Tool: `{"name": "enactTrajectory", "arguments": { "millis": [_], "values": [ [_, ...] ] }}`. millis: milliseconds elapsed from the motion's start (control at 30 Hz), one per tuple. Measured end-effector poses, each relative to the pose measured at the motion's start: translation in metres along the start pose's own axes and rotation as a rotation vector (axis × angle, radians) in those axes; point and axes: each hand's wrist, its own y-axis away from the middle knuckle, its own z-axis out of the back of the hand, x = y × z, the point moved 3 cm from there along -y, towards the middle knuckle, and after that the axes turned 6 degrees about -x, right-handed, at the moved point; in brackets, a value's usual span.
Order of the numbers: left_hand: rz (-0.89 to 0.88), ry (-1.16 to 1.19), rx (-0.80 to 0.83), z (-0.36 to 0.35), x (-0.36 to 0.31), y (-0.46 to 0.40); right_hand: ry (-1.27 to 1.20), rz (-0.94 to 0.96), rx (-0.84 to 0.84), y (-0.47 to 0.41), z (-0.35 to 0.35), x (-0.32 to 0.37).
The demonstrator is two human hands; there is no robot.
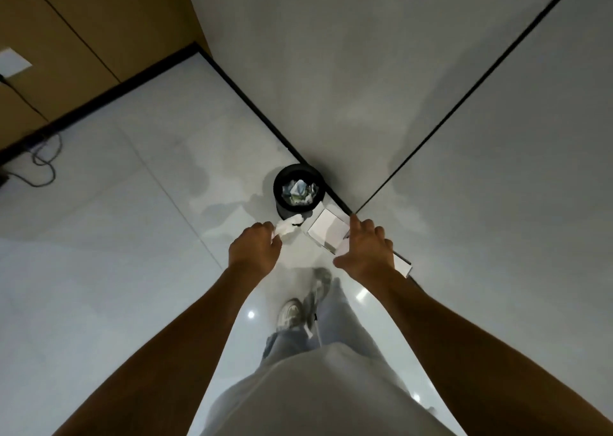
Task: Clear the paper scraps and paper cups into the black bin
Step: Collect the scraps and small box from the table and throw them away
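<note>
Left hand [255,249] grips a crumpled paper scrap [288,226]; right hand [368,246] spread open, holding nothing.

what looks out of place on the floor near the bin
A flat white sheet of paper lies on the floor tiles beside the black bin rather than in it, partly under the right hand. The left hand holds a crumpled white paper scrap. Nothing looks spilled or damaged.
</note>
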Motion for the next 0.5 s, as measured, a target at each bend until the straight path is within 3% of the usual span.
{"name": "enactTrajectory", "arguments": {
  "millis": [500],
  "values": [
    [0.275,0.034,0.099,-0.102,0.004,-0.221,-0.074,-0.051,0.077,-0.231,-0.062,0.011]
  ]
}}
